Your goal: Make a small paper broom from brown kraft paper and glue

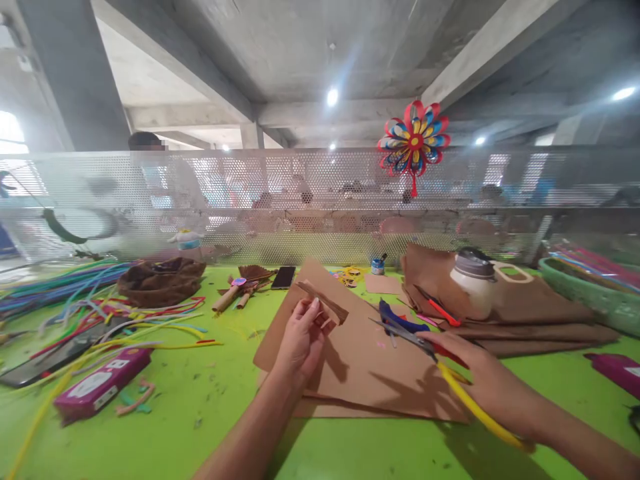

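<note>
Between the thumb and fingers of my left hand is a small folded piece of brown paper, raised over larger brown sheets. My right hand grips a pair of scissors with yellow and red handles. Their blades point left toward the folded piece and stay apart from it. A blue-handled tool, perhaps a glue gun or cutter, lies on the sheets just behind the scissor blades. My right fingers are partly hidden by the handles.
A dark phone and brown rolled paper pieces lie behind. On the left are colourful pipe-cleaner-like strands, a brown cloth bundle and a purple box. A beige jug stands right, near a green basket. A perforated screen edges the table.
</note>
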`<state>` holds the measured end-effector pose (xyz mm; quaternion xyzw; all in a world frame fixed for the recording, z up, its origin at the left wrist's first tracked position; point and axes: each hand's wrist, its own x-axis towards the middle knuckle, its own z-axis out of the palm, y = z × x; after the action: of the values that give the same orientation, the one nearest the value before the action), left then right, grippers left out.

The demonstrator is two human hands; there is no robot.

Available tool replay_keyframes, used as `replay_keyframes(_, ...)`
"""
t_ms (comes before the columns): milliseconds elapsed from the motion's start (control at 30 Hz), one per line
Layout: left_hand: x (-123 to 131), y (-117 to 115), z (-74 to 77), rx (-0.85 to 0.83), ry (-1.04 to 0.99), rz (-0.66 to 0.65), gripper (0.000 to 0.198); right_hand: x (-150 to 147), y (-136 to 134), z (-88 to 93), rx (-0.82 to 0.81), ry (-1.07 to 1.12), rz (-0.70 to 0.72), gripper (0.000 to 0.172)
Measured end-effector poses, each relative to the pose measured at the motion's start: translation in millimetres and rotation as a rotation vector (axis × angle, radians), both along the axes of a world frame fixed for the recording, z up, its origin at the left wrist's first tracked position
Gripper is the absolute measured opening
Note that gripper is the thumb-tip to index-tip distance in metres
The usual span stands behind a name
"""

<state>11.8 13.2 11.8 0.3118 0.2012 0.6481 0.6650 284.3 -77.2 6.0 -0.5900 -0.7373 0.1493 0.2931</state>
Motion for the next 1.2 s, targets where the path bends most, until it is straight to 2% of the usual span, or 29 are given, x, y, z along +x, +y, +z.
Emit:
replay_keyframes(100, -1.2, 0.1, 0.0, -0.006, -0.005, 0.034, 0.031, -37.5, 18.7, 5.4, -0.008, 0.076, 0.044, 0.046)
replay_keyframes(233, -2.8, 1.3, 0.7, 0.019, -0.019, 0.034, 0.035, -55.6, 36.8, 1.1, 0.010, 0.066, 0.095, 0.040)
replay_keyframes(500, -4.1, 3.9, 0.0, 0.050, -0.008, 0.023, 0.032, -55.5, 37.1, -1.6, 0.054, -0.012, 0.061, 0.045)
replay_keyframes(1200, -3.0, -2.2, 7.2, 0.109, 0.002, 0.028, 0.027, -57.2, 19.7, 9.5, 0.151, -0.067, 0.125, 0.043)
